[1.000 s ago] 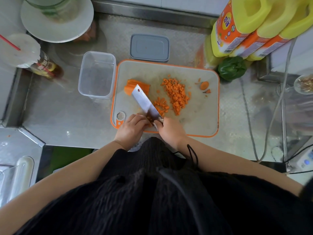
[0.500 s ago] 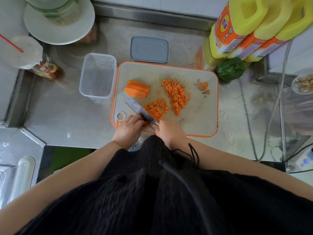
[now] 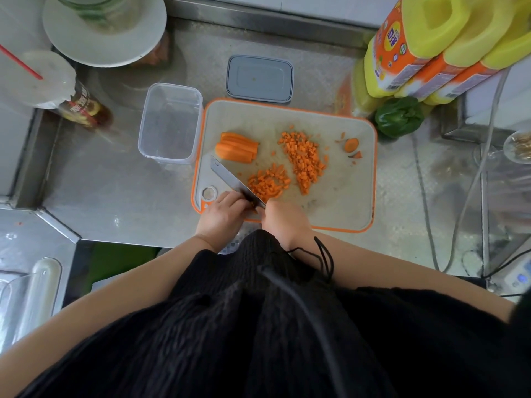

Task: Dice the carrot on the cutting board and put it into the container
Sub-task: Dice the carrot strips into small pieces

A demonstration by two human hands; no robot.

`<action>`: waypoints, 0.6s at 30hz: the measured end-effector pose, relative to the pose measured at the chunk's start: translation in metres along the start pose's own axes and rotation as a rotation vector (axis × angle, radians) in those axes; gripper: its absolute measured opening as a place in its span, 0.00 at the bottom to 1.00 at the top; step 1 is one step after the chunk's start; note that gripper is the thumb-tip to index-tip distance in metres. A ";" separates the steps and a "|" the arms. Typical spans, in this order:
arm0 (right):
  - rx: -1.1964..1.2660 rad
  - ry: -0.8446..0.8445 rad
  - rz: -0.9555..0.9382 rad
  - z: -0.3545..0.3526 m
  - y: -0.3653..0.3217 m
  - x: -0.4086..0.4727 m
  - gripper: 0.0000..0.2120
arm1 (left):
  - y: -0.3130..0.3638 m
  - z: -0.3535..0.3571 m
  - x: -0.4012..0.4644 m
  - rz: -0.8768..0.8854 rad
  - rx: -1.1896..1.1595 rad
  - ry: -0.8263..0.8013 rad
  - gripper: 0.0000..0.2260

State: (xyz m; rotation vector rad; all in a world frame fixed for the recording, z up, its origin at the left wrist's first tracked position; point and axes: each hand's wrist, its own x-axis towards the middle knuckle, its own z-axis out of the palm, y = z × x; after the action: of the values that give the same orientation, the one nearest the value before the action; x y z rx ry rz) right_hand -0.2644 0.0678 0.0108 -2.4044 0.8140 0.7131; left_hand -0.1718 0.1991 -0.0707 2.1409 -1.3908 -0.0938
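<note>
From my feed, my right hand (image 3: 283, 216) curls around the knife (image 3: 234, 182) handle, which the hand hides entirely, and my left hand (image 3: 222, 215) sits bunched against the blade at lower centre; whether it pinches any carrot underneath I cannot tell. On the orange-rimmed cutting board (image 3: 344, 196) lie uncut carrot sticks (image 3: 237, 147), two heaps of diced carrot (image 3: 304, 160) and a carrot end (image 3: 351, 145) further right. The clear container (image 3: 169, 123) touching the board's left edge holds nothing, and its grey lid (image 3: 259, 79) lies above the board.
</note>
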 end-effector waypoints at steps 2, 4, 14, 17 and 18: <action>0.039 0.003 0.004 -0.003 0.002 0.001 0.18 | -0.001 0.000 0.000 0.011 0.033 -0.009 0.03; 0.077 0.003 0.021 -0.007 0.005 0.002 0.19 | -0.001 0.001 0.001 0.025 0.085 -0.045 0.07; 0.190 0.022 0.073 -0.018 0.021 -0.002 0.20 | 0.012 -0.013 0.007 -0.040 0.132 -0.078 0.06; 0.305 0.023 0.085 -0.022 0.026 -0.004 0.18 | 0.017 -0.016 0.010 0.048 0.194 -0.045 0.13; 0.339 0.024 0.088 -0.022 0.025 -0.006 0.18 | 0.021 -0.019 0.012 0.105 0.235 -0.062 0.18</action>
State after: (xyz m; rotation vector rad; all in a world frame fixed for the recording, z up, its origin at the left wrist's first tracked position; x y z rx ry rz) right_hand -0.2782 0.0393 0.0234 -2.0869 0.9711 0.5312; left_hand -0.1770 0.1908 -0.0410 2.2649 -1.6161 0.0472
